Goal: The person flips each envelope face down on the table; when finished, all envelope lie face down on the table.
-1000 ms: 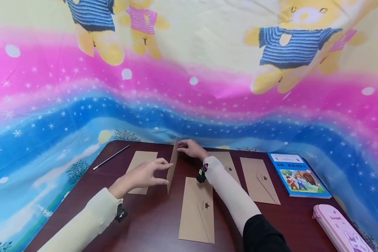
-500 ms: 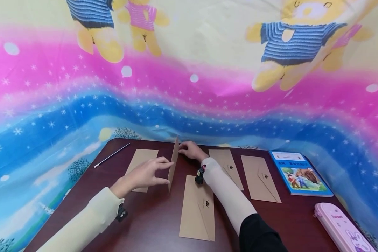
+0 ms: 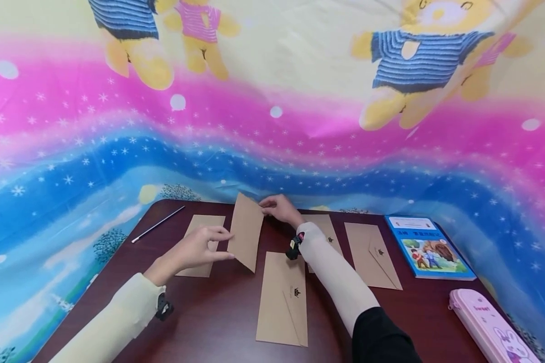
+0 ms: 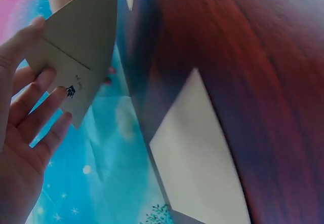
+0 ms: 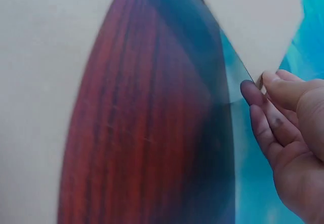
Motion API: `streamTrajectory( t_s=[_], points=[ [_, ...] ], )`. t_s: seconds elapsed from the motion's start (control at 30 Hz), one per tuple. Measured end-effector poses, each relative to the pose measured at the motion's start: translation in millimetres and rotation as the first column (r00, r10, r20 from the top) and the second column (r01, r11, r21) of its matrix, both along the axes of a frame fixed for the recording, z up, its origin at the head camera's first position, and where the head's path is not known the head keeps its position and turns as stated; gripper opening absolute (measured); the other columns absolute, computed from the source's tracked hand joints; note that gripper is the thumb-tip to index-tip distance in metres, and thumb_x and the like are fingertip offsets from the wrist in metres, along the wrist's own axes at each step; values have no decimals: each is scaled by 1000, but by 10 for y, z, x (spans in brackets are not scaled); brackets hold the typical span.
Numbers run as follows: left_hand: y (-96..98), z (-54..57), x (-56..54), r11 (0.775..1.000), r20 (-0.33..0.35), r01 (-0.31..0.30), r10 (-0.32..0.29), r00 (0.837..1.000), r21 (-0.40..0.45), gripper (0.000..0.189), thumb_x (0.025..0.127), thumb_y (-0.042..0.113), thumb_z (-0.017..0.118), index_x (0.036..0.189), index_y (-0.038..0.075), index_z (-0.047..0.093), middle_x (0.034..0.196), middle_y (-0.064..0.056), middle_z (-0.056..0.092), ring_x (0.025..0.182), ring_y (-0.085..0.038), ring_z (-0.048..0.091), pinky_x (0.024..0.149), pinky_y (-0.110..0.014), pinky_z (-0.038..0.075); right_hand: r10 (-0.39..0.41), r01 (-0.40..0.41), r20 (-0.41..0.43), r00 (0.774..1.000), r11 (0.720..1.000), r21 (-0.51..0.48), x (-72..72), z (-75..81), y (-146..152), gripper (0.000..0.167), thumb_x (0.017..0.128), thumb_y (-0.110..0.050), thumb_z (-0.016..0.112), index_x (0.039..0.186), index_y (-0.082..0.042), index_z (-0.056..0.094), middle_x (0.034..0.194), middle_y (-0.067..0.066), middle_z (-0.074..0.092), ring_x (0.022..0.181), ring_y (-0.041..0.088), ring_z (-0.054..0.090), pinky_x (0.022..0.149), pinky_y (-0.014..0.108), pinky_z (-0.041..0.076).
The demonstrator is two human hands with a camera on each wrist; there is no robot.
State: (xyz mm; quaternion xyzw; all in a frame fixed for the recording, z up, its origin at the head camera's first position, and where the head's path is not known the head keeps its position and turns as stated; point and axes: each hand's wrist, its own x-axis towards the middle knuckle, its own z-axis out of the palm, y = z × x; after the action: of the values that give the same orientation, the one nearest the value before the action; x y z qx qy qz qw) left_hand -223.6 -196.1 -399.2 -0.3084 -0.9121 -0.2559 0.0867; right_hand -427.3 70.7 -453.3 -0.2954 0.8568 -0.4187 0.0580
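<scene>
A brown paper envelope [image 3: 247, 233] stands tilted above the table, its plain face showing in the head view. My right hand [image 3: 281, 209] pinches its far right corner between thumb and fingers, clearly seen in the right wrist view, where the same envelope [image 5: 258, 21] hangs from the pinch. My left hand [image 3: 195, 248] is at its left edge, thumb and fingers spread and fairly straight, fingertips right by the paper. The left wrist view shows the envelope's other face [image 4: 76, 64] with a flap line and a small black crown, overlapped by the left fingertips [image 4: 61, 93].
More brown envelopes lie flat: one at front centre [image 3: 279, 317], one partly under the left hand [image 3: 213, 222], one behind the right arm [image 3: 320, 222], one farther right [image 3: 368, 252]. A thin rod [image 3: 159, 225] lies left. A blue book [image 3: 431, 249] and pink pencil case [image 3: 490, 322] lie right.
The held envelope has turned from nearly edge-on to showing its broad plain face. My left hand has shifted slightly left; the right hand keeps its pinch on the corner.
</scene>
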Motion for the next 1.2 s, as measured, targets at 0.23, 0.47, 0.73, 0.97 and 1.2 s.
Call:
streamTrajectory(
  t_s=[0.23, 0.47, 0.73, 0.97, 1.2],
  points=[
    [-75, -114, 28, 991, 27, -25, 29, 999, -134, 47, 89, 43, 78, 126, 14, 75, 121, 2, 75, 114, -20, 70, 98, -41, 56, -49, 48, 21, 999, 998, 26, -5, 134, 44, 20, 98, -16, 70, 115, -10, 79, 106, 10, 79, 93, 21, 75, 85, 35, 60],
    [-143, -179, 44, 984, 58, -35, 46, 997, -177, 47, 90, 39, 79, 126, 10, 75, 123, -6, 75, 117, -27, 69, 99, -47, 55, -19, 20, -8, 1000, 995, 95, 15, 87, -26, 22, 96, -19, 74, 117, -13, 79, 115, 8, 77, 106, 22, 72, 92, 38, 58],
    [-209, -359, 23, 962, 130, -31, 69, 989, -273, 49, 89, 39, 79, 126, 8, 74, 122, -6, 73, 112, -24, 67, 96, -44, 55, 87, -80, -12, 996, 955, 284, 166, 5, -186, 34, 95, -18, 75, 128, -8, 73, 126, 11, 73, 115, 25, 69, 95, 38, 57],
    [-212, -442, 35, 946, 88, -29, 60, 994, -322, 45, 85, 35, 83, 120, 7, 77, 111, -3, 72, 107, -25, 61, 94, -43, 52, 168, -106, -113, 979, 900, 422, 240, -12, -272, 31, 97, -20, 72, 127, -11, 74, 131, 8, 69, 119, 22, 65, 100, 38, 55],
    [-191, -444, 51, 941, 98, -76, 114, 989, -330, 40, 82, 34, 86, 114, 12, 80, 104, 4, 67, 101, -17, 50, 87, -38, 48, 223, -123, -155, 962, 866, 485, 295, -3, -303, 30, 99, -21, 69, 127, -11, 74, 130, 8, 69, 124, 23, 63, 106, 38, 51]
  ],
)
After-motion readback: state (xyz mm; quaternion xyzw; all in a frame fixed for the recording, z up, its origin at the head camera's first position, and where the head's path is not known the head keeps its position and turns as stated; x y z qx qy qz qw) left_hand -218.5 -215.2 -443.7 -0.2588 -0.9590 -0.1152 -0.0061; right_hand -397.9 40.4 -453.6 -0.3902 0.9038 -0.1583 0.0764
